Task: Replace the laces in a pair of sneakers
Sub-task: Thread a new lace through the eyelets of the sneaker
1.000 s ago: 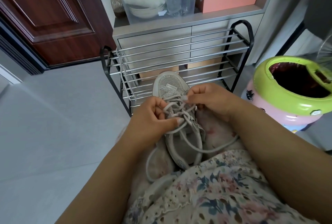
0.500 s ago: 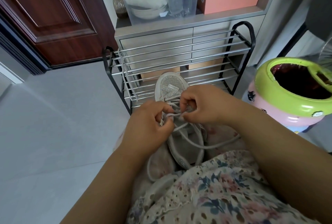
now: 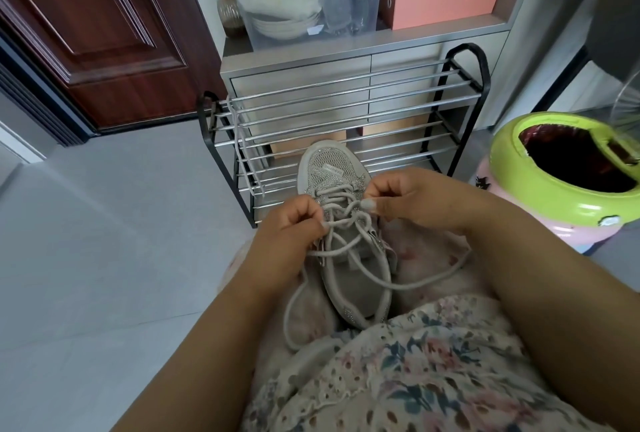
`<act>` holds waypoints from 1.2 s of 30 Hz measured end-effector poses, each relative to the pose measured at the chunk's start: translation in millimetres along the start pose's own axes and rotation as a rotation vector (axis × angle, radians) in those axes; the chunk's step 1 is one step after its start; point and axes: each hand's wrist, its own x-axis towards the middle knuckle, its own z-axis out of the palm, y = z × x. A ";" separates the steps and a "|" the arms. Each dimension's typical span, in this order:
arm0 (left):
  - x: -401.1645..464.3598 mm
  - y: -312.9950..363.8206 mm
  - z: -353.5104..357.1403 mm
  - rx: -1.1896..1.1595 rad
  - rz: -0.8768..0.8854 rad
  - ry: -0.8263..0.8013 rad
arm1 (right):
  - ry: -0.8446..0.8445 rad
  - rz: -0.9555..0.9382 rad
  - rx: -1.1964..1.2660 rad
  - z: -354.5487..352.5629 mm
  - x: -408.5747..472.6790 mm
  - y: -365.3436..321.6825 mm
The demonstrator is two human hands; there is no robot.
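Grey mesh sneaker with glittery trim (image 3: 341, 223), frame centre, resting on the person's lap; long axis vertical in frame, toe toward upper edge. Left hand (image 3: 289, 235) and right hand (image 3: 408, 197) each pinch the pale grey round lace (image 3: 349, 248) over the eyelets.

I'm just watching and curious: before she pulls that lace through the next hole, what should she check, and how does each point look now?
1. Sneaker steady on the lap, toe pointing away: ok.
2. Left hand pinches the lace: ok.
3. Right hand grips the lace at the eyelets: ok.
4. Loose lace ends free of snags, trailing over the lap: ok.
5. Lace crossings even, no skipped eyelet: cannot tell, fingers hide some.
6. Second lace hangs ready on the shoe rack: ok.
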 end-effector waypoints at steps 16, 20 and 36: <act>-1.0 4.4 4.3 0.087 0.000 0.115 | 0.039 -0.052 -0.093 3.0 1.0 -6.8; -0.5 6.1 4.7 -0.030 -0.072 0.166 | 0.048 -0.026 0.088 -6.4 -3.3 4.2; -7.2 5.4 6.9 -0.119 0.031 0.154 | 0.074 -0.058 0.051 -3.3 -2.1 -1.8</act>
